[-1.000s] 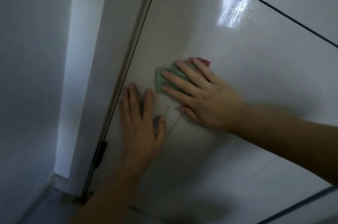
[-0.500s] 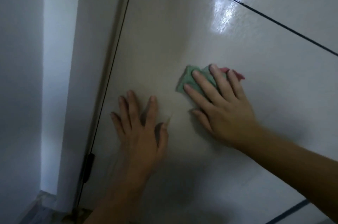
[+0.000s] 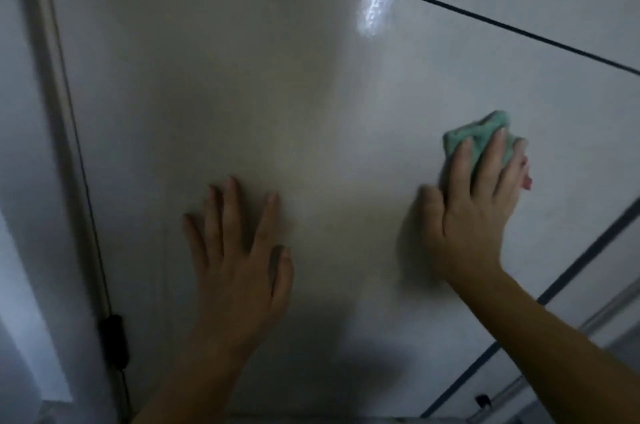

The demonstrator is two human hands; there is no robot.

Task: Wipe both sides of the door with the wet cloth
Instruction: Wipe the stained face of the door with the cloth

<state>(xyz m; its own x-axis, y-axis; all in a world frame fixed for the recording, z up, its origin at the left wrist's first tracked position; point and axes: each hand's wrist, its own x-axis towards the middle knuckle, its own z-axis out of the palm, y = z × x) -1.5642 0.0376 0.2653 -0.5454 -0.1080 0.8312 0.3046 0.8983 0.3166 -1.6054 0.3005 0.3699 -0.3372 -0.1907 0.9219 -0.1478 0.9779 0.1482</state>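
The glossy white door (image 3: 277,94) fills most of the view, crossed by thin dark lines at the top and at the lower right. My right hand (image 3: 478,205) presses a green cloth (image 3: 481,136) flat against the door's right part, fingers straight over it; a pink bit of the cloth shows by the little finger. My left hand (image 3: 242,250) rests flat on the door at centre left, fingers spread, holding nothing.
The white door frame (image 3: 45,111) runs down the left side, with a black hinge (image 3: 116,340) low on it. A metal bar (image 3: 571,337) shows at the lower right edge beyond the door.
My right hand has slid the cloth to the right across the door, away from the left hand. The left hand has stayed pressed flat on the door.
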